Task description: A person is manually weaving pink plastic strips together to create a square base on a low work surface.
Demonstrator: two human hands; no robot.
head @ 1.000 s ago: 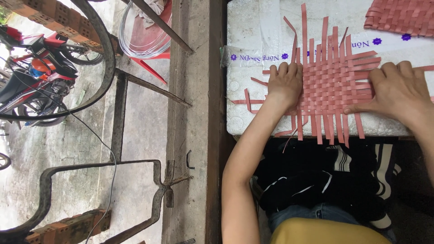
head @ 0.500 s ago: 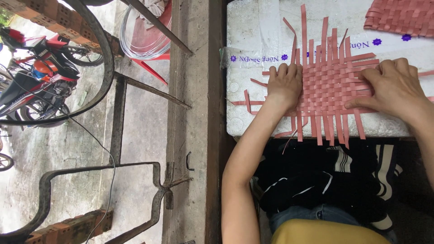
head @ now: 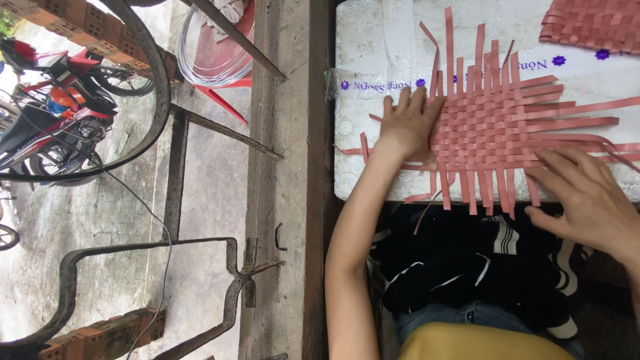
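A flat mat woven of pink strips [head: 497, 127] lies on a white foam board [head: 373, 47], with loose strip ends sticking out on every side. My left hand [head: 408, 125] presses flat on the mat's left edge, fingers spread. My right hand [head: 587, 197] sits at the board's near edge by the mat's lower right corner, fingers slightly spread over the strip ends there; I see nothing gripped in it.
A second woven pink piece [head: 593, 23] lies at the board's far right corner. A concrete ledge [head: 283, 180] runs along the board's left side. Beyond it are curved metal bars [head: 153, 100], a red plastic chair [head: 227, 53], a motorbike [head: 53, 127] and bricks [head: 100, 333].
My right hand has slid down from the mat's right side to its lower right corner at the board's edge. My left hand has stayed on the mat's left edge.
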